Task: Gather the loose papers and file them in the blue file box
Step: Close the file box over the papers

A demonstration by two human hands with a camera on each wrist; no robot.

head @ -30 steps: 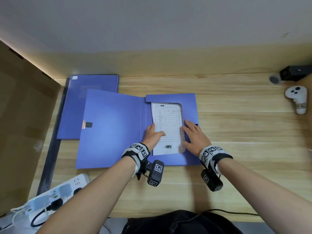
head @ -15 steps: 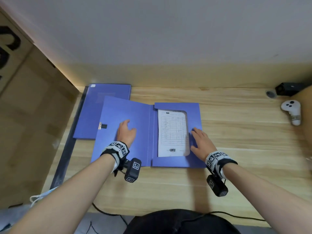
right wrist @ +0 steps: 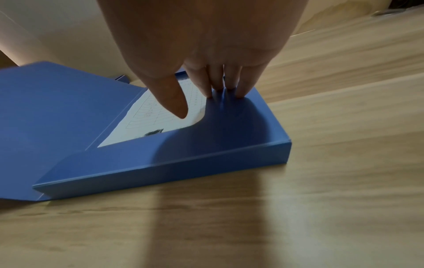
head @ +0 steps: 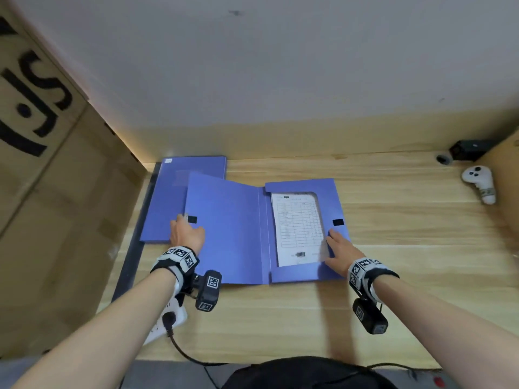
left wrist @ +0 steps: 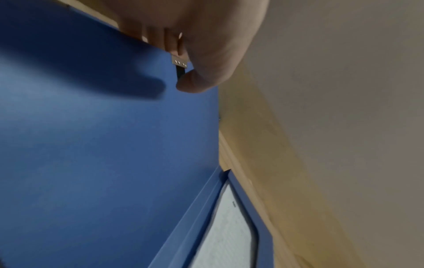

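Note:
The blue file box lies open on the wooden table, its lid spread flat to the left. A printed sheet of the papers lies inside the tray under the cut-out flap. My left hand grips the lid's left edge at the clasp, thumb on top and fingers curled under. My right hand rests flat on the tray's right flap. In the right wrist view its straight fingers press the blue flap, with the thumb hovering over the papers.
A second blue folder lies partly under the lid at the back left. A tall cardboard box walls the left side. A white controller and black device sit far right. A power strip hangs by the front edge.
My left hand left the papers and moved across the lid to its left edge by the clasp. My right hand slid off the papers onto the right flap.

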